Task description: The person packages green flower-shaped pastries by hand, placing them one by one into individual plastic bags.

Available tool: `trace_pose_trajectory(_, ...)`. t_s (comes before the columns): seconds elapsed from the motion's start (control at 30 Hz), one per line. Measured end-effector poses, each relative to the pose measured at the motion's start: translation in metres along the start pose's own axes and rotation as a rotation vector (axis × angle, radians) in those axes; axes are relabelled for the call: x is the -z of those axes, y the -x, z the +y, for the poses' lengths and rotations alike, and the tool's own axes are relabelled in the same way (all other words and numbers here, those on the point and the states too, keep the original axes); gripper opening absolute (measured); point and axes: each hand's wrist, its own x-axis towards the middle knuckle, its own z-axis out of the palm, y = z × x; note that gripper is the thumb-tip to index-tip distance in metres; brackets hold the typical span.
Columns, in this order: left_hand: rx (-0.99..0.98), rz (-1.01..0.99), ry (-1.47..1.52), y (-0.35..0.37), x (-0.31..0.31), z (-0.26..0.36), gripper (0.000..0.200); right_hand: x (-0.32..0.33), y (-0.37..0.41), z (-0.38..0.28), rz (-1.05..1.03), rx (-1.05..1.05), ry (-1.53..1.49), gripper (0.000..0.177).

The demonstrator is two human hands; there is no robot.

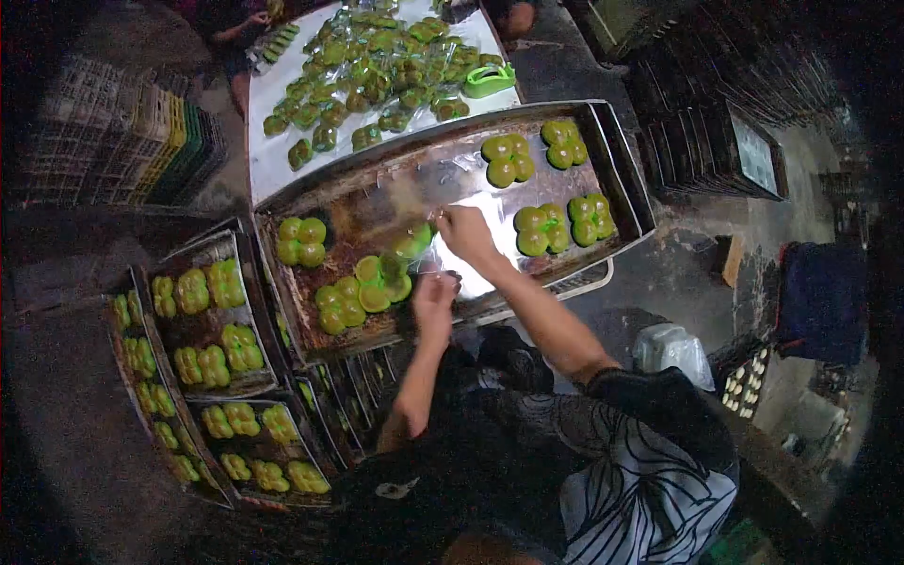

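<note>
My right hand [466, 233] is closed in a pinch on a clear plastic bag over the middle of a worn metal baking tray [377, 202]. Close below it, my left hand [435, 297] has its fingers curled at the same bag. A cluster of green buns [388, 282] lies just left of both hands, partly blurred and overlapped by the shiny film. Beside that stands another green bun cluster [340, 305], and a further cluster [301, 242] sits near the tray's left end. Several four-bun clusters [542, 230] rest at the right end.
Behind the tray, a white table [273, 155] carries a heap of bagged green buns [377, 71] and a green tape dispenser [490, 81]. Racked trays of buns [212, 320] stand at the left. Stacked crates [141, 132] are farther back. Another person's hand [257, 19] shows at the top left.
</note>
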Motion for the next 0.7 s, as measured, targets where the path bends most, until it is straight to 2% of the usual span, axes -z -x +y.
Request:
trace_pose_trajectory(0.07,-0.888,-0.123,-1.348,-0.008,-0.014,-0.015,0.034,0.022,-0.046,-0.014,0.332,0.149,0.068,0.049)
trace_pose_trajectory(0.1,-0.851,-0.327,-1.355,-0.01,0.005,-0.064,0.034,0.02,-0.053,-0.02,0.335,0.148,0.068,0.049)
trace_pose_trajectory(0.13,-0.817,-0.523,-1.356,-0.012,0.024,-0.112,0.035,0.016,-0.062,-0.026,0.506,0.325,0.128,0.05)
trace_pose_trajectory(0.17,-0.468,-0.48,-1.264,0.006,0.006,-0.059,0.026,0.02,-0.069,-0.033,0.684,0.511,0.186,0.051)
trace_pose_trajectory(0.2,-0.483,-0.481,-1.274,0.008,0.007,-0.044,0.026,0.007,-0.047,-0.025,0.587,0.503,0.12,0.054)
trace_pose_trajectory(0.23,-0.388,-0.586,-1.484,0.01,0.014,-0.033,0.021,-0.015,-0.027,0.001,0.471,0.627,-0.099,0.057)
trace_pose_trajectory(0.27,-0.282,-0.689,-1.686,0.012,0.022,-0.024,0.018,-0.014,0.021,0.006,0.02,0.202,-0.175,0.046)
trace_pose_trajectory(0.3,-0.163,-0.53,-1.379,0.015,0.033,-0.017,0.017,-0.044,0.045,0.05,-0.136,0.264,-0.254,0.038)
trace_pose_trajectory(0.33,-0.052,-0.37,-1.066,0.016,0.041,-0.013,0.016,-0.044,0.092,0.053,-0.267,0.069,-0.185,0.04)
trace_pose_trajectory(0.37,-0.102,-0.36,-1.091,0.016,0.034,0.012,0.017,-0.057,0.119,0.068,-0.355,-0.01,-0.158,0.042)
trace_pose_trajectory(0.4,-0.107,-0.363,-1.093,0.016,0.024,0.025,0.017,-0.076,0.138,0.08,-0.043,0.011,-0.171,0.034)
trace_pose_trajectory(0.47,0.028,-0.334,-0.777,0.027,0.005,0.031,0.019,-0.091,0.131,0.093,0.425,0.058,-0.042,0.024)
trace_pose_trajectory(0.5,0.054,-0.314,-0.649,0.022,-0.003,0.028,0.019,-0.081,0.126,0.087,0.399,0.023,0.04,0.014)
trace_pose_trajectory(0.53,0.051,-0.329,-0.651,0.02,-0.013,0.025,0.019,-0.067,0.122,0.083,0.413,0.015,0.04,0.014)
trace_pose_trajectory(0.6,-0.35,-0.092,-0.57,0.021,-0.041,0.034,0.015,-0.029,0.11,0.075,-0.014,-0.311,-0.703,0.021)
trace_pose_trajectory(0.63,-0.328,-0.248,-0.676,0.025,-0.044,0.033,0.017,-0.015,0.095,0.081,-0.033,-0.281,-0.975,0.03)
trace_pose_trajectory(0.67,-0.321,-0.249,-0.677,0.025,-0.045,0.026,0.017,-0.003,0.082,0.088,-0.058,-0.244,-1.245,0.039)
trace_pose_trajectory(0.7,-0.242,-0.215,-0.44,0.022,-0.046,0.018,0.026,-0.002,0.07,0.079,0.102,-0.099,-1.261,0.049)
